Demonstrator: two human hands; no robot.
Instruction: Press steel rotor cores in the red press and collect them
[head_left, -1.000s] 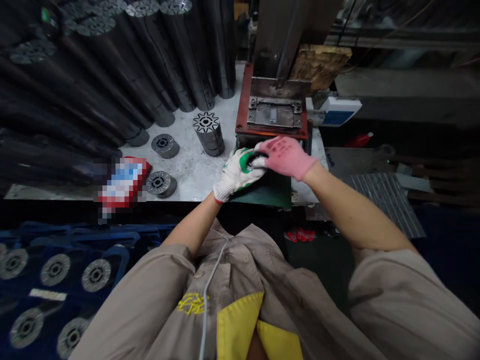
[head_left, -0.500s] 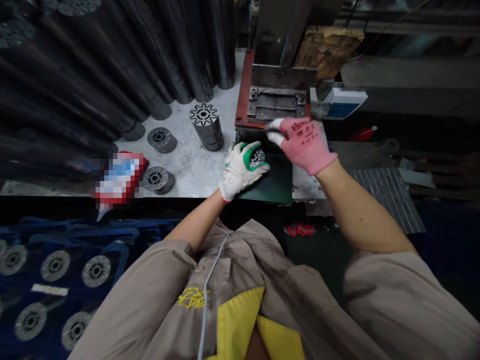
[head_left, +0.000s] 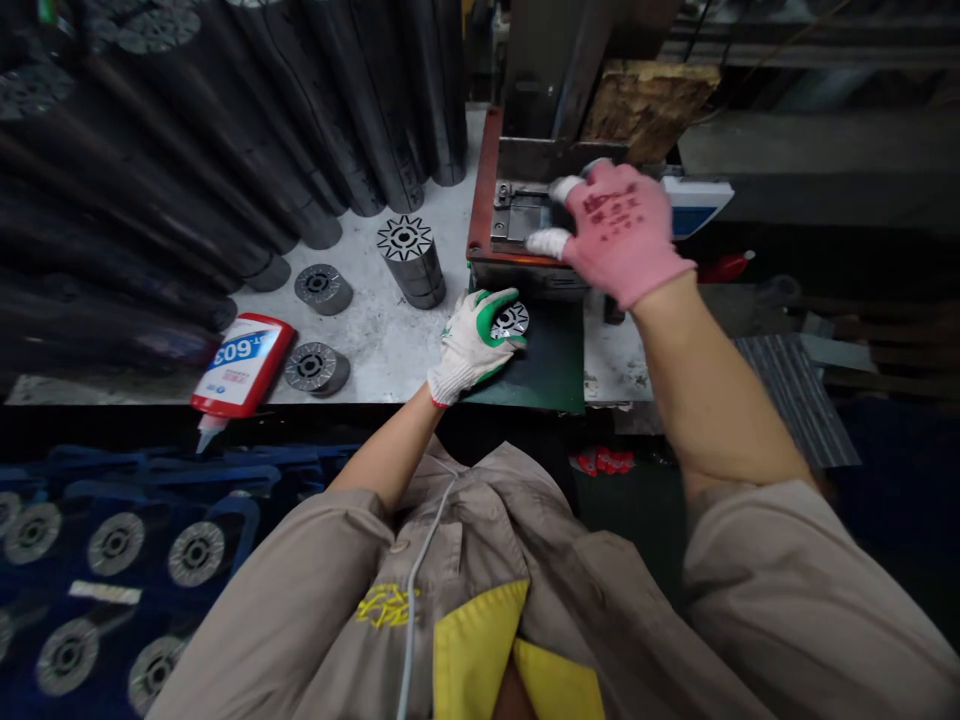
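My left hand (head_left: 474, 340), in a white glove with green coating, wraps round a short round laminated metal core (head_left: 511, 319) with a star-like slot pattern on its upper face. The core stands on a dark green mat (head_left: 551, 370). My right hand (head_left: 619, 225), in a pink glove with white fingertips, reaches over a metal fixture (head_left: 517, 225) on a red-brown base (head_left: 484, 190). Its thumb and fingers curl round a blurred greyish piece at the fixture, too unclear to name. A taller stacked core (head_left: 412, 262) stands left of my left hand.
Two short cores (head_left: 323, 288) (head_left: 316, 368) and a red-and-white glue bottle (head_left: 244, 365) lie to the left on the worktop. Long dark core stacks (head_left: 367, 110) line the back left. Blue trays (head_left: 157, 490) with several cores sit below. A white-and-blue box (head_left: 701, 208) is beside the fixture.
My right hand has moved up and over the fixture from its front edge, where it pinched a small dark piece. My left hand stays round the core, shifted only slightly.
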